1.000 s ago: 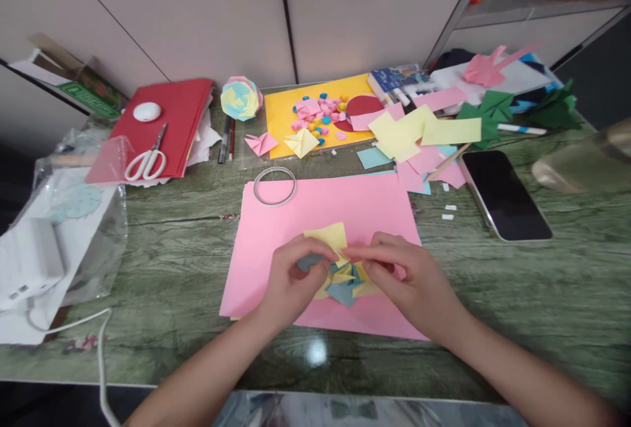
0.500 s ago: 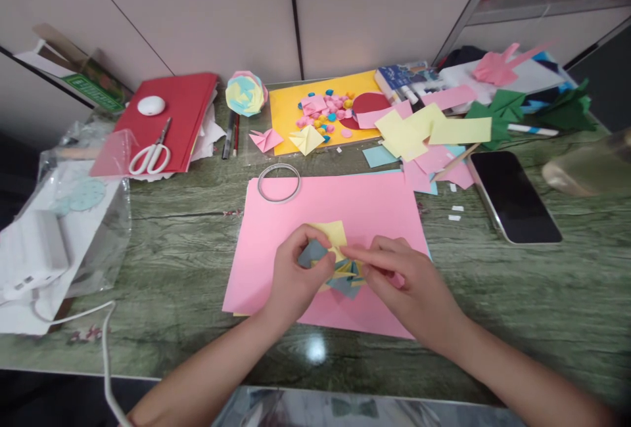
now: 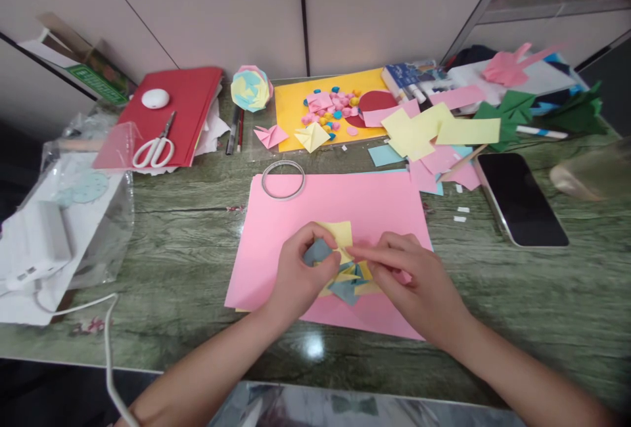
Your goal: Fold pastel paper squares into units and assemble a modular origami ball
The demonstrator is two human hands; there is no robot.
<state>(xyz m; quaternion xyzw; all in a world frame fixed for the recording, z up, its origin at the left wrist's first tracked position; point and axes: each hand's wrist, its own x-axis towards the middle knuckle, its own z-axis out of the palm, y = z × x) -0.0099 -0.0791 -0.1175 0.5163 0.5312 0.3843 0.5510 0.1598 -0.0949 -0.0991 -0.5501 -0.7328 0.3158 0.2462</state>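
A folded origami piece (image 3: 346, 292) in yellow and grey-blue paper sits over a pink paper sheet (image 3: 276, 236). My left hand (image 3: 300, 272) is closed on its left side, thumb and curled index finger pinching near the middle. From the right, my right hand (image 3: 419, 279) grips its edge with the thumb, while the index finger reaches to the centre fold. A yellow square flap (image 3: 340, 232) stands up beyond my fingertips. Something pink shows under the curled fingers of the right hand. My fingers hide part of the folds.
A tape ring (image 3: 283, 180) lies on the sheet's far left corner. Scissors (image 3: 155, 151) rest on a red folder (image 3: 192, 108). Behind are a paper ball (image 3: 251, 89) and small folded pieces. To the right are loose paper slips (image 3: 468, 131) and a phone (image 3: 523, 200).
The view has shifted slightly. Both hands stay on the origami piece, with the right hand's fingers moved a little and more of the yellow and grey-blue folds showing.
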